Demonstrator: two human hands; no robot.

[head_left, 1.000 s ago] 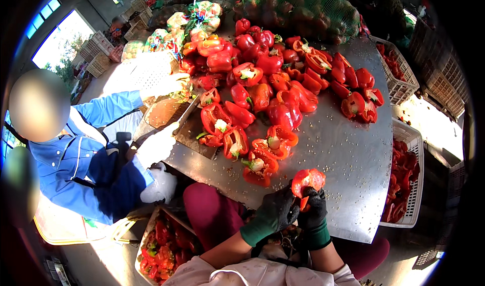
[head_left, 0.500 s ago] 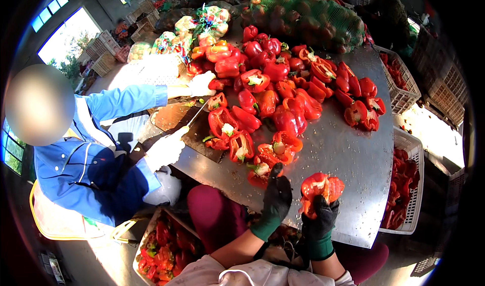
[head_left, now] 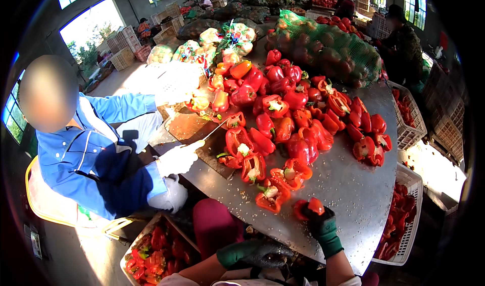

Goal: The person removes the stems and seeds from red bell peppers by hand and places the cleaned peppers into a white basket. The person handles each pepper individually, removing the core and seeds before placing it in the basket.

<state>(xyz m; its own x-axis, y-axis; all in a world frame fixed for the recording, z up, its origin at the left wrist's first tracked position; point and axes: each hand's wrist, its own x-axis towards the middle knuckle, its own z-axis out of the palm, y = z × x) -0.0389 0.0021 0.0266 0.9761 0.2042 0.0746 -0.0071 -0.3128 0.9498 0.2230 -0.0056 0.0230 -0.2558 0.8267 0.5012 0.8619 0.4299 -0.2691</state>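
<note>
At the table's near edge, my right hand [head_left: 322, 222] in a dark glove with a green cuff is closed on a cut red bell pepper [head_left: 316, 206]. Another red piece [head_left: 301, 210] shows just left of its fingers. My left hand [head_left: 270, 254], gloved alike, is low over my lap below the table edge; its fingers are dark and smeared, so their grip cannot be made out. Halved red peppers with pale seed cores, among them one half [head_left: 273, 195], are on the metal table [head_left: 348, 205] just beyond my hands. Whole red peppers [head_left: 245, 95] are heaped farther back.
A co-worker in a blue jacket [head_left: 96, 160] sits at left, holding a knife [head_left: 214, 130] over a wooden board [head_left: 214, 160]. Pepper crates stand below left [head_left: 194, 240] and right [head_left: 415, 210]. A green mesh sack [head_left: 323, 48] lies at the back.
My left hand has dropped from beside the pepper halves to my lap. My right hand holds the pepper lower, near the tabletop. The co-worker's far hand has moved back, and the view has shifted.
</note>
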